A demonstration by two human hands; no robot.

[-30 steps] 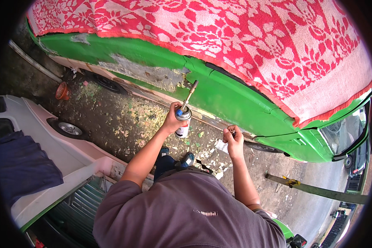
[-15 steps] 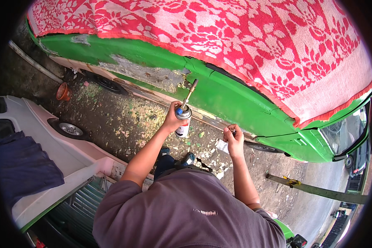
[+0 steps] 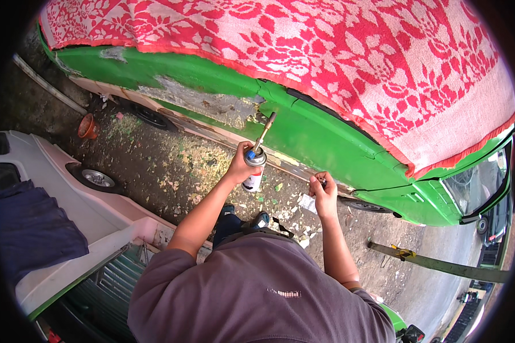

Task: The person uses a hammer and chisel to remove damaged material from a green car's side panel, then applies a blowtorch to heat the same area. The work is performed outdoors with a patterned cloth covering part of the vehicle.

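Observation:
My left hand (image 3: 239, 164) is wrapped round a gas torch (image 3: 253, 181), a white and red canister with a blue-collared burner head on top. Its brass-coloured nozzle (image 3: 264, 134) points up and away, toward the green car (image 3: 326, 151). No flame shows at the tip. To the right, my right hand (image 3: 325, 195) is closed with its fingers bent round a small dark object (image 3: 324, 183), mostly hidden and too small to name. Both hands are in front of the car's side. Beyond the torch, a scraped grey patch (image 3: 203, 102) breaks the green paint.
A red and pink floral cloth (image 3: 303, 51) covers the car's top. Paint flakes litter the ground (image 3: 183, 171). Behind left stands a pale car (image 3: 68, 188) with a dark cloth (image 3: 37, 234) on it. An orange pot (image 3: 88, 127) and a metal bar (image 3: 440, 265) are nearby.
The torch in my left hand has shifted very slightly toward me, and its nozzle tip a touch to the right. My right hand has stayed in place.

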